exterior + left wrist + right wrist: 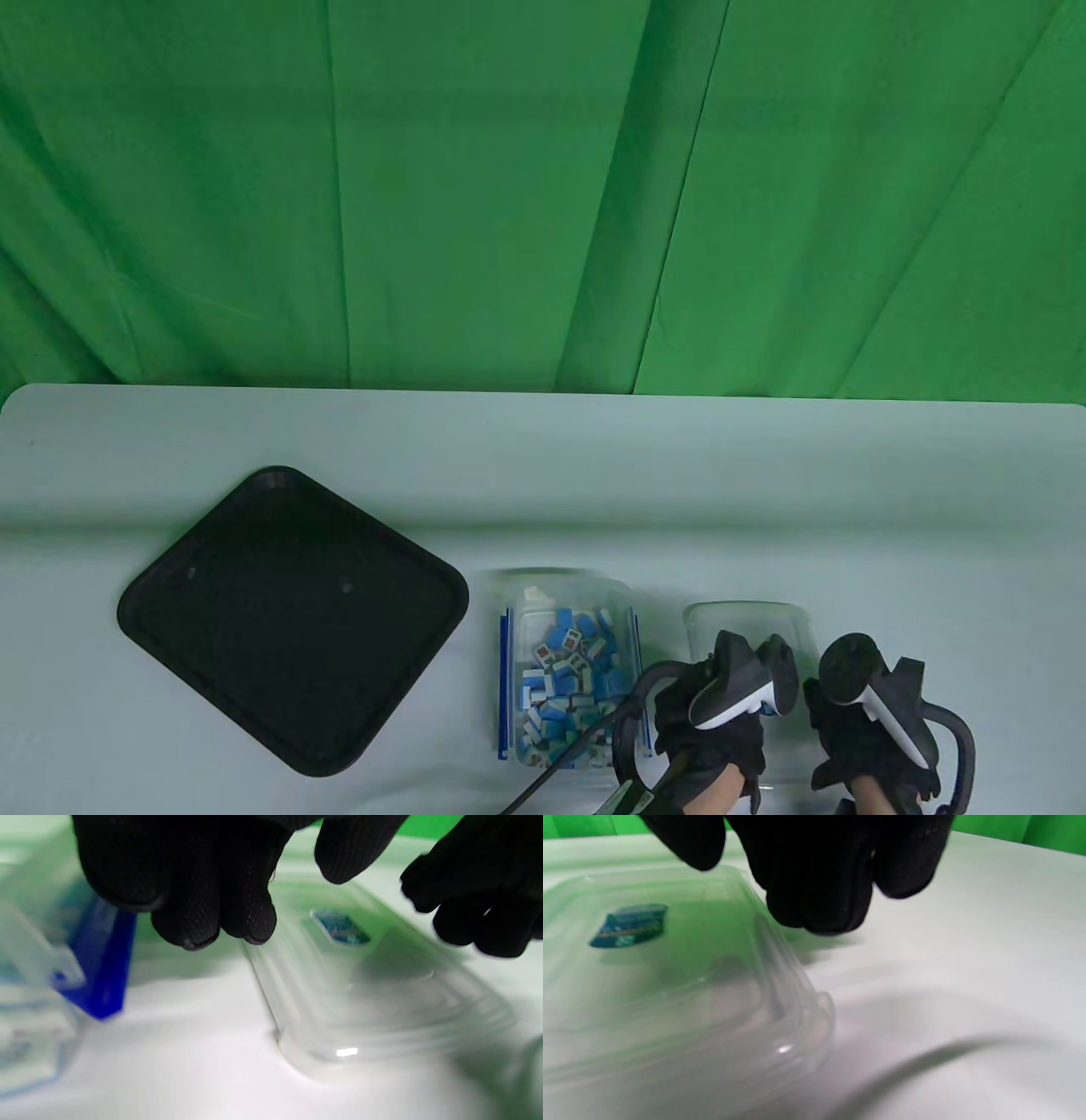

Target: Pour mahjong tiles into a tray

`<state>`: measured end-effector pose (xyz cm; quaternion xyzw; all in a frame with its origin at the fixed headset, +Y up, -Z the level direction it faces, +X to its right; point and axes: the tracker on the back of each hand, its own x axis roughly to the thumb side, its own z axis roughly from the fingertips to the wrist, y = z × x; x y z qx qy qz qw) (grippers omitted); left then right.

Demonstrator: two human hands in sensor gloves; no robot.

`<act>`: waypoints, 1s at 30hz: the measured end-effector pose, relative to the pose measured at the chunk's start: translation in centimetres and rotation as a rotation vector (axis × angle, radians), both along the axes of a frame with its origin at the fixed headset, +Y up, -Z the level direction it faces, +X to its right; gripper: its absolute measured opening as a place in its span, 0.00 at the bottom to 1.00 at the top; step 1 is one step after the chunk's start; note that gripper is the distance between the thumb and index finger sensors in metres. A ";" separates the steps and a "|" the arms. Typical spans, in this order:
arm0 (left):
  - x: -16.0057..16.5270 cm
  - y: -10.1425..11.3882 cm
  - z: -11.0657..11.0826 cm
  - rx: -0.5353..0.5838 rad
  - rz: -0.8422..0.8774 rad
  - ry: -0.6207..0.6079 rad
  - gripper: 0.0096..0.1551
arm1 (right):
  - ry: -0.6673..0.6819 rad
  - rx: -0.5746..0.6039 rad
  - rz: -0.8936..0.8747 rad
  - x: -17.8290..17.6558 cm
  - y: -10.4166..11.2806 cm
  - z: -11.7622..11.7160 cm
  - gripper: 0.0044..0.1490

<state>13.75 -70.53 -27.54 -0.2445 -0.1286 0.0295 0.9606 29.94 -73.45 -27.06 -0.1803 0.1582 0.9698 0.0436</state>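
both hands, left hand [711, 732] and right hand [865, 740], are hovering loose-fingered over the clear lid [745, 624], gripping nothing. the open tile box [567, 666] looks heavy and slick; i'd be gripping its side walls.

Glossy clear plastic lid [670, 984]

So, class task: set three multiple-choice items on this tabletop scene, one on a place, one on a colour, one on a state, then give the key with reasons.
1. Where does the black tray lie relative to the clear box of mahjong tiles?
A. Left
B. Right
C. On top

2. What colour are the box's side clips?
A. Red
B. Blue
C. Yellow

3. What is in the tray?
A. Tiles
B. The clear lid
C. Nothing visible

Key: A, the tray sits at table view's left; B, blue strips show on the box; C, its dark floor shows bare.
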 end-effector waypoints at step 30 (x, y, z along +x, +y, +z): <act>-24.7 -1.2 0.8 -0.084 0.310 0.189 0.51 | 0.382 0.101 -0.288 -16.3 3.6 1.1 0.50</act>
